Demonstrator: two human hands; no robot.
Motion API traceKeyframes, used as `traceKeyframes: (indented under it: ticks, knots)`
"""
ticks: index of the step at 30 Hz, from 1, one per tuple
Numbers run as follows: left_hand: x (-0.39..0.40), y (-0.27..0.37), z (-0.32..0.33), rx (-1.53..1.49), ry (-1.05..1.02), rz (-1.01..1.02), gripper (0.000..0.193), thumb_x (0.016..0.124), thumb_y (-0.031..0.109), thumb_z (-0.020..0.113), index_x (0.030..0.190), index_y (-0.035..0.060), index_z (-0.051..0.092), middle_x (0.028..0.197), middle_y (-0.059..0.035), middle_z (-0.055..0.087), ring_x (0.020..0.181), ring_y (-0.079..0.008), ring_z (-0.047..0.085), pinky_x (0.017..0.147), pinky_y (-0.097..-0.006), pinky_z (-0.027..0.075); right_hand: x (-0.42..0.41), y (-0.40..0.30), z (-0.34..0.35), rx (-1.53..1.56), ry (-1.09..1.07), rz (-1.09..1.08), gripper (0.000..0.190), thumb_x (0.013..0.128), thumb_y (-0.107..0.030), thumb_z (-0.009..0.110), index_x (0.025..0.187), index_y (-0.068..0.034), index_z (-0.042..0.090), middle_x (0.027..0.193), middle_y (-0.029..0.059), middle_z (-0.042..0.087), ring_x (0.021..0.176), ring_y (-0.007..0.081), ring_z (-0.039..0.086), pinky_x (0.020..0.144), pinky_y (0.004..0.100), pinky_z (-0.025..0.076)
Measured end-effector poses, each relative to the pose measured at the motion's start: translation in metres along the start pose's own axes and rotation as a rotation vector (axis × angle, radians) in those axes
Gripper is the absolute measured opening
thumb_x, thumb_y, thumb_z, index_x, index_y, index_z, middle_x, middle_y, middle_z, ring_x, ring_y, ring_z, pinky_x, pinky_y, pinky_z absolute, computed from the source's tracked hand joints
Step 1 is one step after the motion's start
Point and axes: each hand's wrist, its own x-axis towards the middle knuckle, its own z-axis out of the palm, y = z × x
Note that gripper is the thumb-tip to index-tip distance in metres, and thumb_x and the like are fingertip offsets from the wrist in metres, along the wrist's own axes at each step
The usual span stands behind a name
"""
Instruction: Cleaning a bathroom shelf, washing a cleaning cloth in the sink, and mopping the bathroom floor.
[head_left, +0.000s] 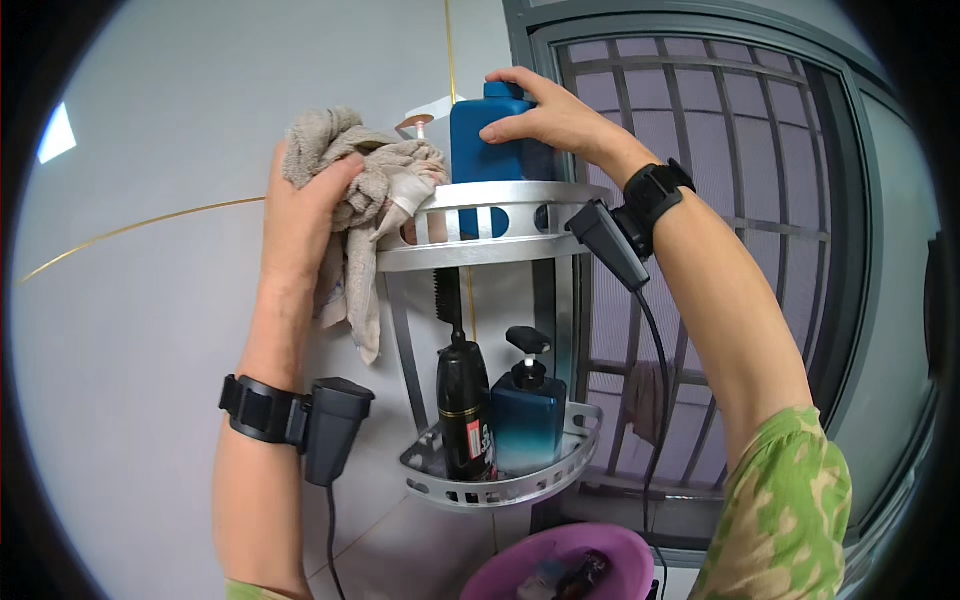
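Observation:
My left hand (307, 202) grips a crumpled beige cloth (367, 187) against the left end of a metal corner shelf's upper tier (480, 253); part of the cloth hangs down below it. Over a blue bottle (484, 142) on that tier, my right hand (551, 112) has its thumb on the front and its fingers by the cap. Behind the cloth, a pump top (418, 124) partly shows. On the lower tier (510, 495) stand a black bottle with a comb top (461, 405) and a blue pump bottle (529, 420), side by side.
A barred window (697, 225) in a grey frame fills the right side. Below the shelf is a pink basin (562, 562) with items inside. Cables (660, 360) hang from the black devices on both wrists. A pale wall (150, 300) lies to the left.

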Motion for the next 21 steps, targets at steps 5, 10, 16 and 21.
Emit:
traceKeyframes:
  ticks: [5, 10, 16, 21]
  knots:
    - [0.005, 0.017, 0.01, -0.074, -0.007, -0.083, 0.036, 0.079, 0.006, 0.063, 0.112, -0.001, 0.051, 0.102, -0.0095, 0.058, 0.092, -0.015, 0.057, 0.082, -0.0268, 0.047, -0.017, -0.003, 0.007, -0.123, 0.366, -0.107, 0.064, 0.058, -0.03, 0.066, 0.12, -0.018, 0.054, 0.112, 0.0188, 0.049, 0.102, 0.0392, 0.047, 0.091, 0.0415, 0.041]
    - [0.033, 0.034, 0.057, -0.066, 0.008, 0.138, 0.051, 0.077, 0.007, 0.068, 0.118, -0.0013, 0.04, 0.105, -0.0115, 0.056, 0.091, -0.0166, 0.058, 0.081, -0.0273, 0.048, -0.029, -0.03, -0.043, -0.189, 0.921, -0.343, 0.054, 0.064, -0.026, 0.066, 0.114, -0.01, 0.055, 0.107, 0.0177, 0.052, 0.1, 0.0323, 0.05, 0.087, 0.0394, 0.042]
    - [0.06, 0.003, 0.141, 0.471, -0.09, 0.216, 0.073, 0.073, 0.017, 0.074, 0.124, -0.0011, 0.025, 0.111, -0.0203, 0.053, 0.1, -0.0242, 0.056, 0.085, -0.0318, 0.047, -0.081, -0.04, -0.098, -0.176, 1.006, -0.306, 0.057, 0.065, -0.022, 0.064, 0.117, -0.005, 0.05, 0.106, 0.0159, 0.05, 0.1, 0.0295, 0.049, 0.088, 0.0377, 0.041]
    - [0.074, -0.024, 0.154, 0.848, -0.56, 0.126, 0.065, 0.075, 0.027, 0.072, 0.123, -0.0028, 0.04, 0.107, -0.0189, 0.057, 0.098, -0.0217, 0.058, 0.082, -0.0304, 0.047, -0.14, 0.006, -0.107, -0.111, 0.989, -0.313, 0.056, 0.066, -0.016, 0.065, 0.118, -0.005, 0.048, 0.107, 0.0127, 0.048, 0.1, 0.0258, 0.049, 0.088, 0.0372, 0.04]
